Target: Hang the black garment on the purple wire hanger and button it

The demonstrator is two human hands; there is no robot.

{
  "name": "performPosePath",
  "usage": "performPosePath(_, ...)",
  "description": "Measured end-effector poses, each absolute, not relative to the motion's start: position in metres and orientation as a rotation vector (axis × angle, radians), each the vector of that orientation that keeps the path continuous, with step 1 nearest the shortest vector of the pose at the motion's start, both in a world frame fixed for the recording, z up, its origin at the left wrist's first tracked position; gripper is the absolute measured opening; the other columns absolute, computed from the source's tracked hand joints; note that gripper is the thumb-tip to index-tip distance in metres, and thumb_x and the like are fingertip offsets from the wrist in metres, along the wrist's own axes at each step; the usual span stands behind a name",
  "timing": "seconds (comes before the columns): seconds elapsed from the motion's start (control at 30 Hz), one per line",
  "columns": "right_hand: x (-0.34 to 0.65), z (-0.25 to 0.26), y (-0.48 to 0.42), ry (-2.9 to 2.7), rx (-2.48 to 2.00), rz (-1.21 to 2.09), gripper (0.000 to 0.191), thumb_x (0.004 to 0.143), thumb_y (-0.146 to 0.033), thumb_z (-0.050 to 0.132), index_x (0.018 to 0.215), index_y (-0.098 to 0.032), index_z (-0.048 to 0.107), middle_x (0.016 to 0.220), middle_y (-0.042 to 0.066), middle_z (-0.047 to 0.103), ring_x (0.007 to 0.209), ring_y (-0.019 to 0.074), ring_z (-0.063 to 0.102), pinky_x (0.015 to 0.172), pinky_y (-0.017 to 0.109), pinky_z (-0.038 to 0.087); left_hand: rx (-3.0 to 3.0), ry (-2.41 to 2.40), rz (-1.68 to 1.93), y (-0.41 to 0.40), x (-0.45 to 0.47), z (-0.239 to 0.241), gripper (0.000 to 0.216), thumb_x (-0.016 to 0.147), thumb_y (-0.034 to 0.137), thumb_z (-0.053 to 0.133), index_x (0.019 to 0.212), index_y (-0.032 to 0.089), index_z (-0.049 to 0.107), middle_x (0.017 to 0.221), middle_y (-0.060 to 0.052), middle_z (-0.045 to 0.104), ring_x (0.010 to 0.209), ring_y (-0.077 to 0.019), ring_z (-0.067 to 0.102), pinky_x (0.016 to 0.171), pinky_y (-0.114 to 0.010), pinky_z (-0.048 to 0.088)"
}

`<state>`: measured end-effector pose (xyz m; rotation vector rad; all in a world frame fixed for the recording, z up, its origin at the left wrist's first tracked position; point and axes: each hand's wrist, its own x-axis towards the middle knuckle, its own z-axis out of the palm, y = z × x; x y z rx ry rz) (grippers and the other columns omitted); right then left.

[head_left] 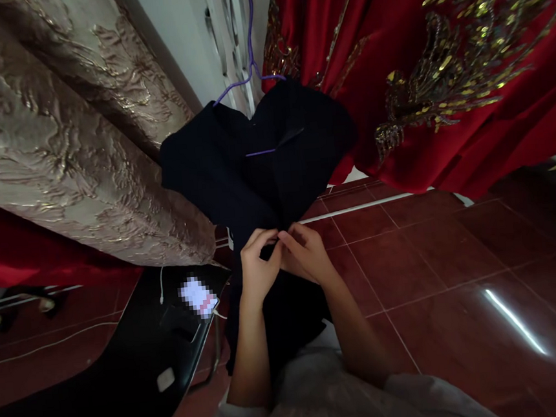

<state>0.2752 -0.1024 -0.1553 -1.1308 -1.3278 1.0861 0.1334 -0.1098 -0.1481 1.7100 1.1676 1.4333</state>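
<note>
A dark navy garment [235,167] hangs on a purple hanger [250,68] in front of me, and its lower part drops between my forearms. My left hand [258,265] and my right hand [306,253] meet at the garment's front, about waist height. Both hands are closed in a pinch on the dark fabric, fingertips almost touching each other. What lies exactly between the fingertips is too dark to make out.
A beige embossed fabric [57,137] hangs at the left and a red dress with gold embroidery [441,71] at the right. A black surface [127,371] at lower left carries a lit phone [199,296] with a white cable. The floor is glossy red tile [449,271].
</note>
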Motion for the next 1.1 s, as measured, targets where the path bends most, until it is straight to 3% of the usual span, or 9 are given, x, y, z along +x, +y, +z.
performPosePath(0.27, 0.268, -0.149, -0.106, -1.437, -1.186, 0.842, 0.028, 0.094, -0.037, 0.065, 0.074, -0.018, 0.059, 0.068, -0.002, 0.055, 0.064, 0.0103, 0.050, 0.062, 0.025, 0.038, 1.808, 1.296, 1.556, -0.109, 0.127, -0.156, 0.014, 0.095, 0.014, 0.067, 0.104, 0.020, 0.077, 0.092, -0.004, 0.070, 0.081, -0.0137, 0.067, 0.075, -0.026, 0.055)
performPosePath(0.4, 0.272, -0.138, -0.101, -1.488, -1.121, 1.182, 0.022, 0.094, -0.036, 0.062, 0.081, -0.018, 0.064, 0.067, -0.002, 0.058, 0.061, 0.0103, 0.052, 0.060, 0.025, 0.038, 1.849, 1.360, 1.554, -0.109, 0.120, -0.154, 0.012, 0.095, 0.014, 0.067, 0.100, 0.020, 0.076, 0.091, -0.003, 0.070, 0.083, -0.0144, 0.067, 0.077, -0.027, 0.054)
performPosePath(0.5, 0.270, -0.121, -0.082, -1.421, -0.983, 1.495, 0.022, 0.089, -0.033, 0.067, 0.074, -0.017, 0.068, 0.055, -0.003, 0.055, 0.053, 0.0088, 0.048, 0.056, 0.024, 0.037, 1.782, 1.404, 1.610, -0.107, 0.117, -0.154, 0.006, 0.095, 0.017, 0.067, 0.093, 0.018, 0.073, 0.084, -0.002, 0.067, 0.078, -0.0141, 0.064, 0.073, -0.026, 0.053)
performPosePath(0.6, 0.263, -0.088, -0.048, -1.364, -0.935, 1.544, 0.019, 0.086, -0.027, 0.068, 0.069, -0.018, 0.069, 0.047, -0.005, 0.050, 0.044, 0.0053, 0.040, 0.048, 0.021, 0.029, 1.716, 1.428, 1.650, -0.100, 0.119, -0.158, 0.005, 0.095, 0.020, 0.067, 0.091, 0.018, 0.069, 0.082, -0.002, 0.064, 0.076, -0.0143, 0.063, 0.071, -0.025, 0.052)
performPosePath(0.7, 0.261, -0.037, -0.012, -1.180, -0.905, 1.388, 0.021, 0.088, -0.018, 0.064, 0.067, -0.017, 0.066, 0.041, -0.008, 0.040, 0.037, 0.0019, 0.028, 0.042, 0.019, 0.015, 1.720, 1.426, 1.614, -0.089, 0.131, -0.169, 0.005, 0.094, 0.017, 0.065, 0.089, 0.018, 0.067, 0.082, -0.002, 0.064, 0.075, -0.0146, 0.063, 0.069, -0.025, 0.051)
performPosePath(0.83, 0.267, 0.017, 0.009, -1.102, -0.691, 1.132, 0.027, 0.094, -0.013, 0.058, 0.068, -0.013, 0.065, 0.043, -0.008, 0.042, 0.036, 0.0006, 0.027, 0.040, 0.017, 0.012, 1.863, 1.352, 1.408, -0.075, 0.147, -0.175, 0.011, 0.090, 0.009, 0.064, 0.084, 0.019, 0.065, 0.081, -0.002, 0.064, 0.076, -0.0170, 0.063, 0.069, -0.030, 0.051)
performPosePath(0.97, 0.275, 0.018, 0.005, -1.172, -0.688, 1.060, 0.025, 0.094, -0.016, 0.057, 0.070, -0.015, 0.064, 0.044, -0.007, 0.047, 0.036, 0.0031, 0.035, 0.039, 0.016, 0.017, 2.062, 1.123, 1.235, -0.062, 0.143, -0.127, 0.013, 0.086, 0.010, 0.073, 0.091, 0.021, 0.071, 0.087, -0.003, 0.070, 0.077, -0.0202, 0.068, 0.069, -0.034, 0.052)
performPosePath(1.1, 0.280, 0.011, -0.002, -1.188, -0.726, 1.022, 0.027, 0.093, -0.013, 0.054, 0.066, -0.017, 0.058, 0.044, -0.008, 0.044, 0.037, 0.0032, 0.036, 0.039, 0.016, 0.019, 1.997, 1.013, 1.583, -0.039, 0.127, -0.037, 0.034, 0.098, 0.012, 0.062, 0.131, 0.023, 0.062, 0.094, -0.002, 0.068, 0.084, -0.0167, 0.067, 0.080, -0.031, 0.054)
